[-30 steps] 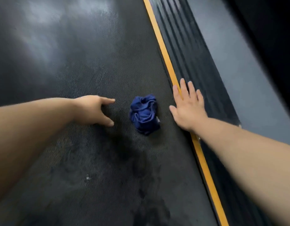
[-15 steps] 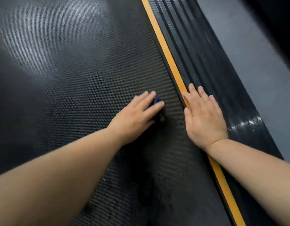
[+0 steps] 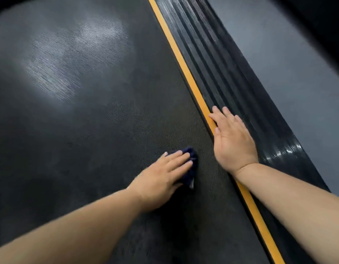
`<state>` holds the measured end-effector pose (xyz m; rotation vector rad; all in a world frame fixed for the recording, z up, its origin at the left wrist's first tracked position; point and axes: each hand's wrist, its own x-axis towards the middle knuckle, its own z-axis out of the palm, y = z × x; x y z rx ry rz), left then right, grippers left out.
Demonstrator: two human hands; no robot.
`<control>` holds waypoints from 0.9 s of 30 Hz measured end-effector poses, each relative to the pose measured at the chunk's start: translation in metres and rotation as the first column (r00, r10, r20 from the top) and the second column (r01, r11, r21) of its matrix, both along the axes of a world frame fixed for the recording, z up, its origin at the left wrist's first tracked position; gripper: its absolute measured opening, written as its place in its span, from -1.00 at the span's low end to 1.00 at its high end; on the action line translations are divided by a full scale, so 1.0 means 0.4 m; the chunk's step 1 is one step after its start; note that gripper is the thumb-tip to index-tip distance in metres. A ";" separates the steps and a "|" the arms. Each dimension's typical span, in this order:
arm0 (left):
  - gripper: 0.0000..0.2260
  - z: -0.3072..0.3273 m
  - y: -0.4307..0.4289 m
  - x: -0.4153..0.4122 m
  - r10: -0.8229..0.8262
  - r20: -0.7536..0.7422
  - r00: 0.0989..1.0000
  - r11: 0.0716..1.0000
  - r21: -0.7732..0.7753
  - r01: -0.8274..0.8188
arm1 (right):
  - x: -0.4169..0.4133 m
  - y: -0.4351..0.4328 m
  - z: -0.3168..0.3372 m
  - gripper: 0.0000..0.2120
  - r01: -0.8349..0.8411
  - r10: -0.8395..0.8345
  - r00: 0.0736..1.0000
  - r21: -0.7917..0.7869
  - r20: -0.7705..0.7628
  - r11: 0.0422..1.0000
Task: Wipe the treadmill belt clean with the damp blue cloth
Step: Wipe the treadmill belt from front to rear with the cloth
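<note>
The dark textured treadmill belt (image 3: 88, 130) fills the left and middle of the head view. My left hand (image 3: 161, 178) lies flat on the blue cloth (image 3: 192, 164), pressing it onto the belt with straight fingers. Only the cloth's right edge shows beyond my fingers; the rest is hidden under my palm. My right hand (image 3: 233, 140) rests flat, fingers straight, across the yellow stripe (image 3: 185, 73) and the ribbed side rail (image 3: 222, 73), a little right of the cloth.
Beyond the ribbed black rail lies a grey floor (image 3: 298, 82) at the right. Pale glare marks the belt at the upper left. A darker, damp-looking patch sits on the belt below my left hand.
My left hand moved right from the bare belt onto the cloth and now presses it, slightly nearer to me. My right hand stayed on the yellow stripe and rail.
</note>
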<state>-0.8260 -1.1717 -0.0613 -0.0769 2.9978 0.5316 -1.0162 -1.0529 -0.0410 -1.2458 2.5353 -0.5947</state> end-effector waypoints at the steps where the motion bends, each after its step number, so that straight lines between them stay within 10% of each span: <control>1: -0.52 -0.005 -0.003 0.012 -0.082 0.012 0.997 0.995 -0.059 0.083 | 0.004 0.001 0.003 -0.58 -0.003 0.003 1.000 0.003 0.009 1.000; 6: -0.56 -0.015 -0.145 -0.064 -0.053 -0.003 0.999 0.956 -0.290 0.050 | -0.015 0.022 0.008 -0.58 -0.024 0.030 0.989 0.042 -0.147 0.999; 14: -0.60 0.011 -0.165 -0.285 0.522 -0.157 0.838 0.846 -0.031 -0.533 | -0.048 0.062 -0.004 -0.62 0.092 -0.078 0.986 0.088 -0.150 0.992; 27: -0.69 -0.017 -0.076 -0.122 -0.103 -0.211 0.972 0.995 -0.011 0.104 | -0.051 0.061 0.009 -0.57 0.100 -0.083 0.986 0.113 -0.143 0.989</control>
